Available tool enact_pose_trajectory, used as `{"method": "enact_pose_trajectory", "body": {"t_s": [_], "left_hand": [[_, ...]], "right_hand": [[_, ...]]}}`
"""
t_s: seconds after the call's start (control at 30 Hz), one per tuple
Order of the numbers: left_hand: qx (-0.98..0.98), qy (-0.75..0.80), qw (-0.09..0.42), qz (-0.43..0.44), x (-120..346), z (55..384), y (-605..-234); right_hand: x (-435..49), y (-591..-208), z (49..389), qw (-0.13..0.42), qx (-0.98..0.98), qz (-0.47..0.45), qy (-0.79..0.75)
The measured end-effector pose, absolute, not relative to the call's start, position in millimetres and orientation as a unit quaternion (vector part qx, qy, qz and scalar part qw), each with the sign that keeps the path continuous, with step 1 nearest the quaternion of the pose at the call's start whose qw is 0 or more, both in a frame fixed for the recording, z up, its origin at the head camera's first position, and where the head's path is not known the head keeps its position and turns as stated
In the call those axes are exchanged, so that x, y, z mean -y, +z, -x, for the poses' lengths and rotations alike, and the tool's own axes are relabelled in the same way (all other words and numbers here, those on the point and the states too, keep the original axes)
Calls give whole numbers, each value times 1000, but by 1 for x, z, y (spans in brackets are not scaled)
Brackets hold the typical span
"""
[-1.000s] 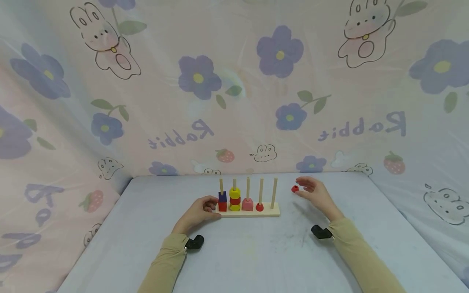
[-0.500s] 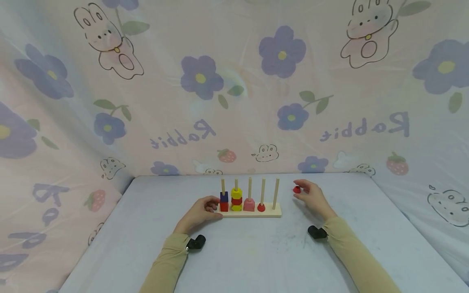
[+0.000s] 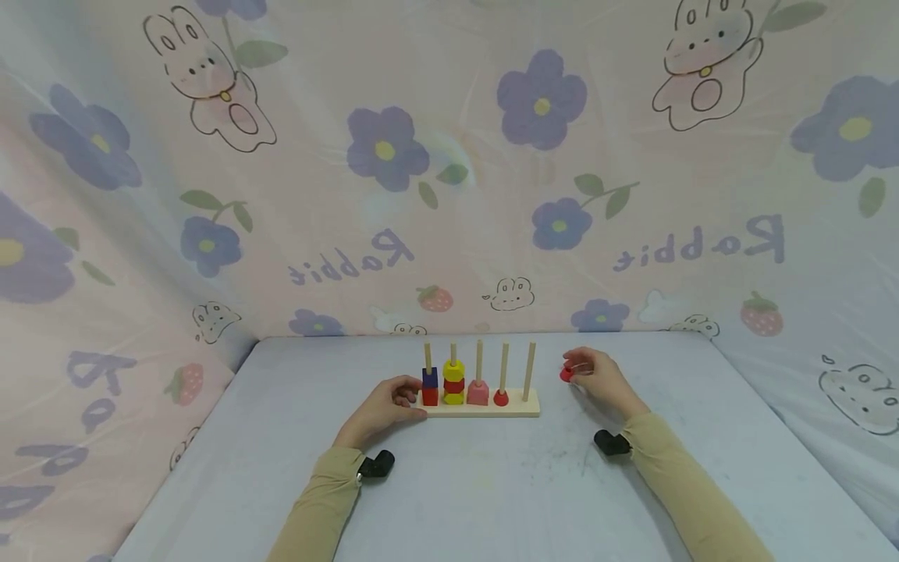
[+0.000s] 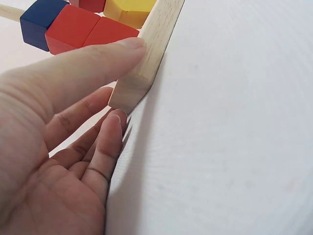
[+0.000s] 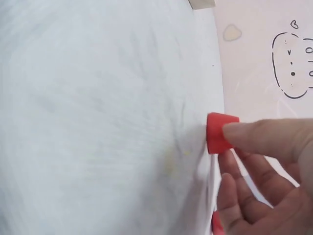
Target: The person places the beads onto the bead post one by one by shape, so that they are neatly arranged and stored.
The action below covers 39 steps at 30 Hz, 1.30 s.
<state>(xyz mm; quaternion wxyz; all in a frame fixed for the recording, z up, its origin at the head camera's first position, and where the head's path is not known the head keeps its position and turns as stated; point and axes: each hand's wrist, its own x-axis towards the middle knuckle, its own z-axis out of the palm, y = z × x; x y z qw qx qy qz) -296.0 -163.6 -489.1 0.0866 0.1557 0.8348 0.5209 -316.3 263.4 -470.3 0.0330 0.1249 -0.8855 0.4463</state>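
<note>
My left hand [image 3: 386,402] grips the left end of a wooden peg stacker [image 3: 520,409]. In the left wrist view its thumb lies on the front edge of the base [image 4: 159,36], with fingertips at the end face. Thumb and fingers of my right hand [image 3: 602,378] pinch a small red tapered bead [image 5: 219,133], right of the stacker and low over the table. From the left, the pegs carry red and blue blocks [image 3: 429,388], yellow and red beads [image 3: 454,372], a pink block [image 3: 477,393] and a red cone [image 3: 501,398]; the rightmost peg [image 3: 529,373] is bare.
A second red piece [image 5: 217,224] shows partly behind the right hand in the right wrist view. The white tabletop [image 3: 463,484] ends at a patterned cloth [image 3: 449,203] at the back and sides. Black wrist cameras [image 3: 377,465] stick out from both sleeves.
The red bead in my right hand has come down slightly and tipped so that its wide end faces lower. My left hand stays at the stacker; the head view has shifted a little.
</note>
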Motion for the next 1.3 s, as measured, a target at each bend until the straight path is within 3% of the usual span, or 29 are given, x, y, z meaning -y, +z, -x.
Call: {"method": "enact_pose_trajectory", "body": {"t_s": [0.27, 0.47, 0.7, 1.13, 1.3], "left_hand": [[-836, 519, 88, -156, 163, 296, -489], [-835, 519, 88, -162, 163, 298, -491], [-837, 516, 88, -163, 163, 297, -491], [-834, 522, 84, -158, 164, 296, -489], [-830, 526, 86, -165, 163, 297, -489]], "right_hand": [[-264, -468, 316, -17, 903, -111, 414], [-266, -469, 316, -14, 907, -117, 404], [-266, -454, 309, 42, 886, -151, 436], [-227, -370, 282, 140, 807, -246, 518], [-203, -348, 264, 148, 786, -293, 524]]}}
